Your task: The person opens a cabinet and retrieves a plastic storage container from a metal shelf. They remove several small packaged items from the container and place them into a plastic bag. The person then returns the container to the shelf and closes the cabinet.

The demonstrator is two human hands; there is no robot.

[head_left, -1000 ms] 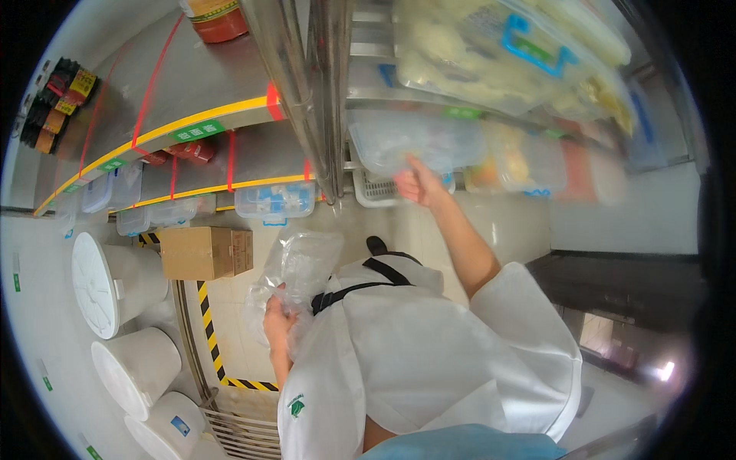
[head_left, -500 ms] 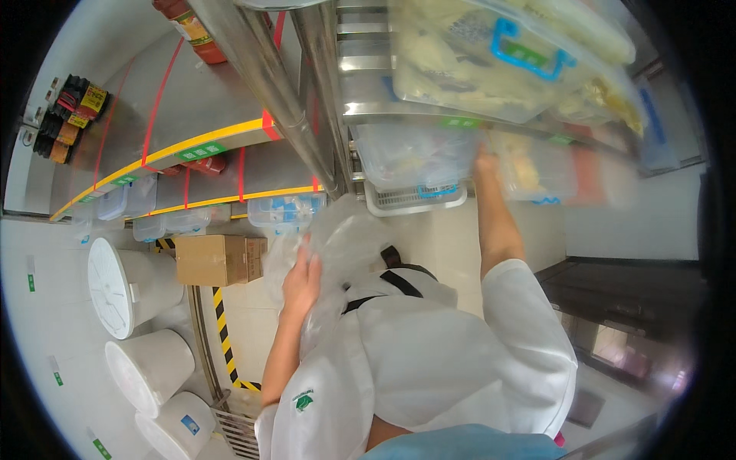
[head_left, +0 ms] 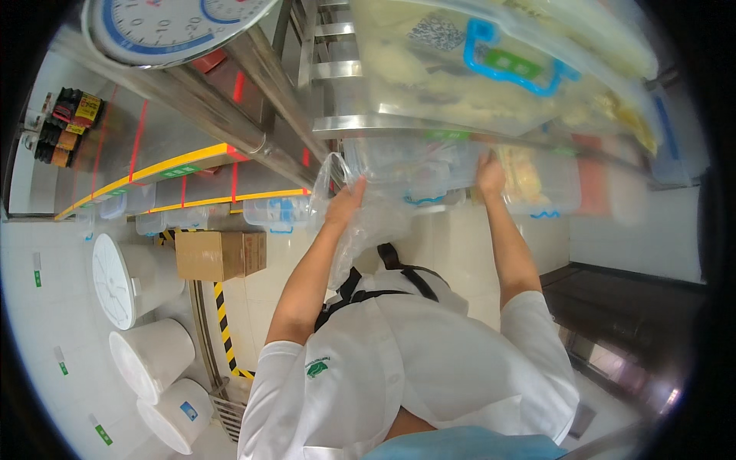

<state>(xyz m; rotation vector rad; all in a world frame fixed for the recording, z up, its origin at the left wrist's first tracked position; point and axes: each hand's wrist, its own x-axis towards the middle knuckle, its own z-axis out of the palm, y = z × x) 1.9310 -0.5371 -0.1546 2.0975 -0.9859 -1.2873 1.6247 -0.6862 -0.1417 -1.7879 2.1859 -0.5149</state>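
A translucent plastic storage box [head_left: 452, 162] juts out toward me from the shelf under the big upper box. My right hand [head_left: 491, 178] grips its right side, fingers pointing up along the edge. My left hand [head_left: 346, 204] is at the box's left front corner, closed on a crumpled clear plastic bag [head_left: 376, 228] that hangs below it. Whether the left fingers also touch the box I cannot tell. What lies in the box is blurred.
Overhead, a large clear box with a blue latch [head_left: 506, 69] sits on the steel rack [head_left: 383, 126]. A round dial thermometer [head_left: 165, 31] is at upper left. Left are yellow-edged shelves [head_left: 184, 169], a cardboard box [head_left: 211, 255] and several white tubs [head_left: 153, 356].
My left hand has moved up and right with the plastic bag, to the box's left side. The box has come toward me, covering most of the white basket beneath. My view has shifted slightly.
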